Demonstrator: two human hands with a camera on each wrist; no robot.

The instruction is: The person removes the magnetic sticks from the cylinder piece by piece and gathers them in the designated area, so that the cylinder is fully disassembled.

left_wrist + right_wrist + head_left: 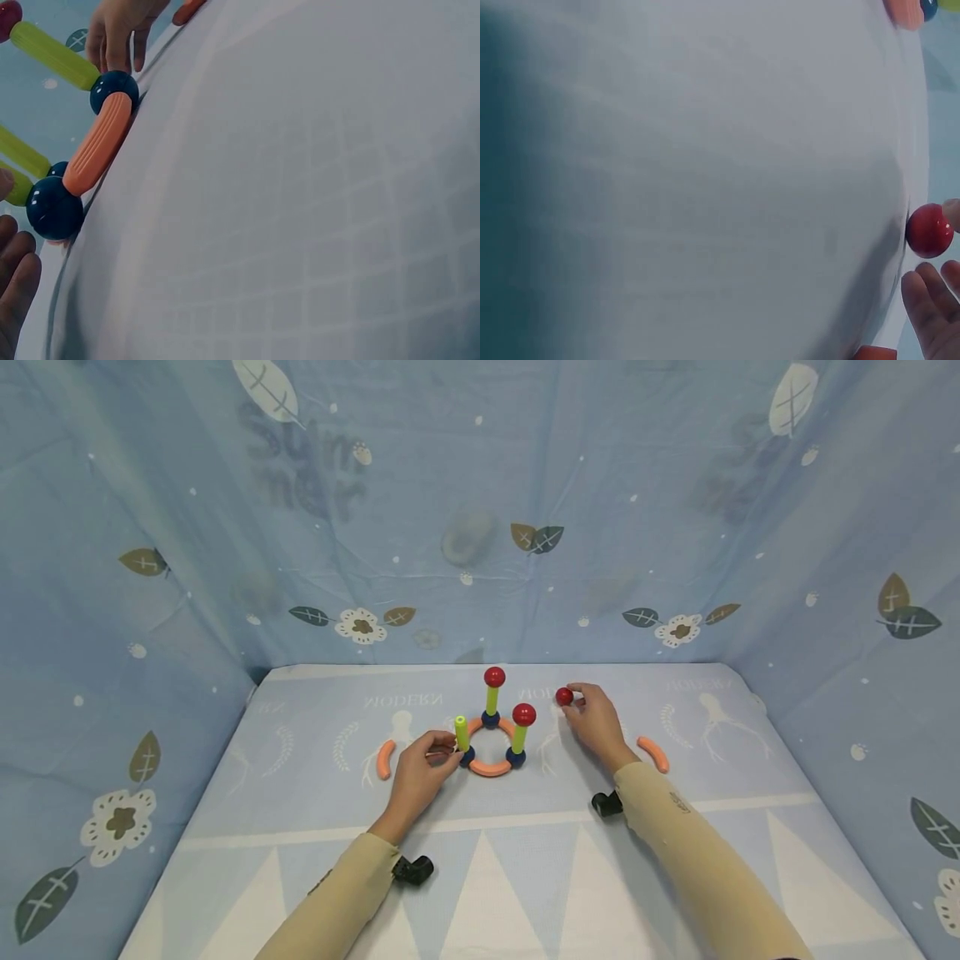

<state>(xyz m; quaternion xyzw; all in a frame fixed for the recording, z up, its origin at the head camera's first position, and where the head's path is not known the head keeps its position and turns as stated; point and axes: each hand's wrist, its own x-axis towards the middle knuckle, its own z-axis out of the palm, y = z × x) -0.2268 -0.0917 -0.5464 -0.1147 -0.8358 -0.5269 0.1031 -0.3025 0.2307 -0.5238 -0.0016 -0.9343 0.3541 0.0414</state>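
A ring of orange curved bars [491,769] and dark blue balls [515,757] lies on the table, with green sticks standing up from the balls. Two sticks carry red balls [524,714] on top; the left green stick [461,732] has a bare top. My left hand [422,770] pinches that left stick low down, thumb and forefinger close above its blue ball [55,208]. To the right of the ring, my right hand [597,724] holds a loose red ball [929,231] between thumb and fingers, low over the table.
One loose orange curved bar [386,759] lies left of the ring, and another orange curved bar [653,753] lies right of it, beside my right wrist. A patterned blue cloth [465,593] hangs behind the table [510,843] and along both sides.
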